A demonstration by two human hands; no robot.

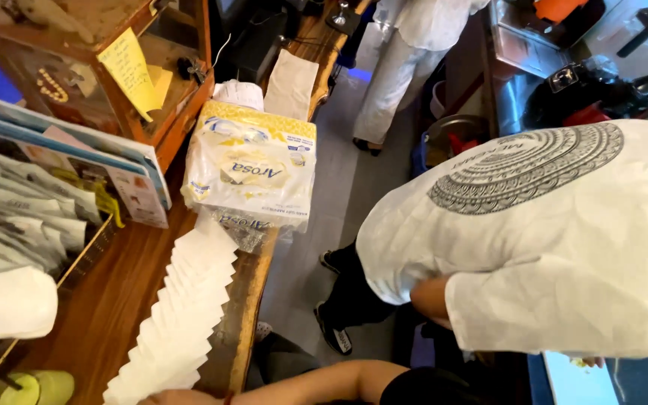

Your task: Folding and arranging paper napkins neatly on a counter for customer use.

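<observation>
Napkins [178,315] lie fanned in a long overlapping row down the wooden tabletop [106,315], running from the frame's centre to its lower left. At the bottom edge, the person's hand [181,397] rests at the near end of the row; which hand it is cannot be told, and its grip is cut off by the frame, so how far it is open cannot be told. A forearm [316,382] stretches along the bottom. Just above the row sits a napkin pack [253,165]. At right, a co-worker [549,232] in a white shirt bends over.
</observation>
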